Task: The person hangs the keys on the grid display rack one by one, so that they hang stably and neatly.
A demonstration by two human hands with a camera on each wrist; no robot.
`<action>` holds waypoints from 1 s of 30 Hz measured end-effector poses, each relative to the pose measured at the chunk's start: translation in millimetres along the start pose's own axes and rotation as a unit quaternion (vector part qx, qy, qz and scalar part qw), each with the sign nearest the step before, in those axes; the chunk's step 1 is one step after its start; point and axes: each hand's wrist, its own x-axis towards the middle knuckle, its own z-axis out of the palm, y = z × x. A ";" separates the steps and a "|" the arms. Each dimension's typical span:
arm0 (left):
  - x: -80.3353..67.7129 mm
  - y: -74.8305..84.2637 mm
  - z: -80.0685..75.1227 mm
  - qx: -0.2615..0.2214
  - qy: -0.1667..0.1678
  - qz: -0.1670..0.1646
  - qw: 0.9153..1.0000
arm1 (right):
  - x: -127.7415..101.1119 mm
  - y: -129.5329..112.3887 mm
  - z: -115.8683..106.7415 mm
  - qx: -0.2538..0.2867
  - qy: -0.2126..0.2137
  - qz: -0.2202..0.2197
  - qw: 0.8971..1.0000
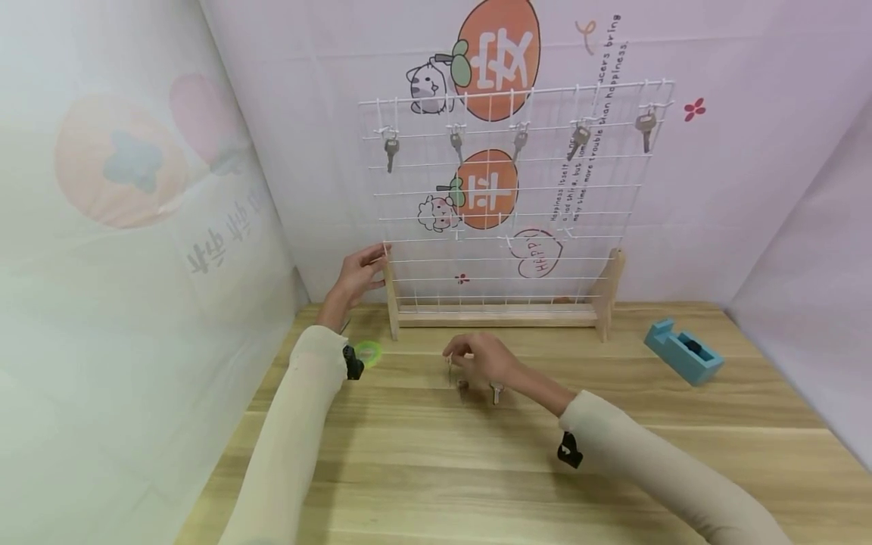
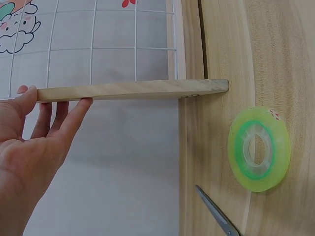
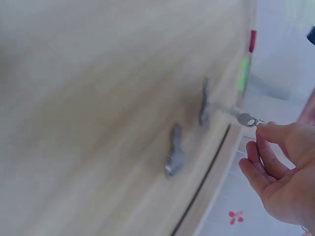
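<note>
My left hand (image 1: 359,274) holds the left wooden upright (image 2: 133,91) of a white wire grid rack (image 1: 507,261), thumb on one side and fingers on the other. A small metal key (image 3: 243,118) hangs by its ring from the thumb and fingertips of my right hand (image 1: 485,357), just above the table in front of the rack. Beneath that hand, two more keys lie on the wood, one nearer key (image 3: 174,150) and one farther key (image 3: 204,103), both blurred in the right wrist view. Several keys, among them a left-end key (image 1: 391,150), hang from hooks along the grid's upper part.
A roll of yellow-green tape (image 2: 280,150) lies left of the rack, with scissors (image 2: 216,211) beside it, partly cut off. At the right stands a blue tape dispenser (image 1: 683,353). Printed white sheeting (image 1: 327,174) walls the wooden table (image 1: 409,469) behind and at the sides.
</note>
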 end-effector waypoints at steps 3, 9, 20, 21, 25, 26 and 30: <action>-0.2 0.5 -0.3 -0.014 -0.005 -0.002 1.000 | 5.2 -0.9 -12.6 0.007 0.013 -0.006 1.000; -1.5 1.7 -0.9 -0.019 -0.012 -0.002 1.000 | 17.3 -6.5 -41.5 0.045 0.054 -0.017 0.997; -1.1 0.1 -1.6 -0.003 -0.007 0.004 1.000 | 48.5 -19.8 -95.8 0.073 0.119 0.025 0.990; -1.1 -0.2 -2.1 -0.004 -0.008 0.004 1.000 | 51.5 -21.1 -99.3 0.072 0.129 0.023 0.989; -1.9 0.6 -2.2 -0.004 -0.007 0.005 1.000 | 61.4 -24.8 -111.0 0.062 0.169 0.034 0.983; -2.1 0.8 -2.0 -0.002 -0.007 0.005 1.000 | 63.6 -25.1 -113.3 0.059 0.180 0.036 0.981; -2.3 1.3 -1.2 0.004 -0.005 0.001 1.000 | 71.2 -27.2 -121.0 0.057 0.212 0.044 0.975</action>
